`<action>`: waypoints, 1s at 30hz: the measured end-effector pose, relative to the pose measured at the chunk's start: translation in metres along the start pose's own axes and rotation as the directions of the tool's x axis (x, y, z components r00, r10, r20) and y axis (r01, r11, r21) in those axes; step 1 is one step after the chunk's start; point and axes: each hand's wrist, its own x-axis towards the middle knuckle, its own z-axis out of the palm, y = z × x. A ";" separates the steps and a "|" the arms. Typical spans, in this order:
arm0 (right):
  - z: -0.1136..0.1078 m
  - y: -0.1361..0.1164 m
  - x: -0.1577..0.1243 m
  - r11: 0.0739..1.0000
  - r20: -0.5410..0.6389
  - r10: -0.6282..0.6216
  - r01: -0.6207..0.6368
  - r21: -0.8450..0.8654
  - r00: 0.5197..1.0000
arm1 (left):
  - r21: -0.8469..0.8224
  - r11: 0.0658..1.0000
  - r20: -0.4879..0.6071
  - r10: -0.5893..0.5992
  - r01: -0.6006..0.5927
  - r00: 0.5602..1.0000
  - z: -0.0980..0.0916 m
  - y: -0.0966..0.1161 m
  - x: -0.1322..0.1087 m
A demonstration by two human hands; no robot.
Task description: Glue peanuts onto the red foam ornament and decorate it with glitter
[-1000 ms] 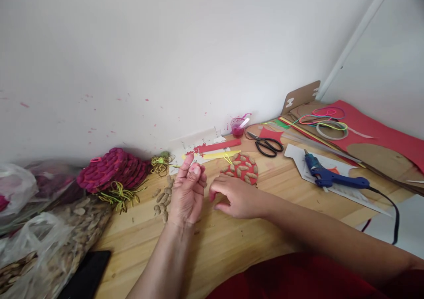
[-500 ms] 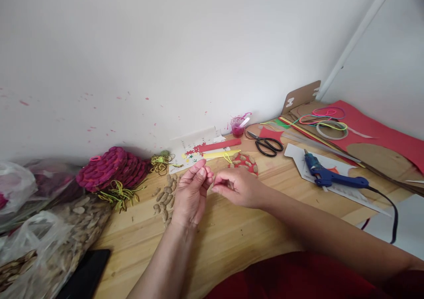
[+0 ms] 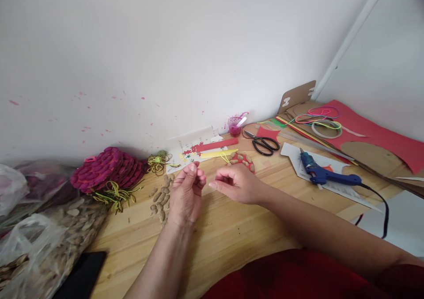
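Note:
My left hand (image 3: 186, 191) is raised over the wooden table, palm toward me. Its thumb presses on the curled fingers, and anything between them is too small to make out. To its right, a short gap away, my right hand (image 3: 237, 184) is closed with thumb and forefinger together; what they may pinch is hidden. Loose peanuts (image 3: 162, 198) lie just left of my left hand. Behind my right hand, partly covered, is a red disc (image 3: 244, 160) with peanuts on it and a yellow loop. Red and yellow paper strips (image 3: 217, 145) rest behind the hands.
A blue glue gun (image 3: 326, 175) and black scissors (image 3: 265, 145) lie at right, near coloured cord (image 3: 318, 115) and cardboard. A cup of pink paint (image 3: 235, 127) stands by the wall. Left are purple peanut discs (image 3: 99, 171), a plastic bag of peanuts (image 3: 74, 228) and a black flat object (image 3: 81, 274).
My hands have drawn apart a little: the fingertips were almost touching and now a wider gap lies between them. The whole view has shifted slightly.

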 end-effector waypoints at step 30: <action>-0.041 0.030 0.019 0.762 -0.042 0.333 -0.243 0.601 0.942 | 0.182 0.982 0.016 0.051 -0.053 0.999 0.001 -0.010 -0.002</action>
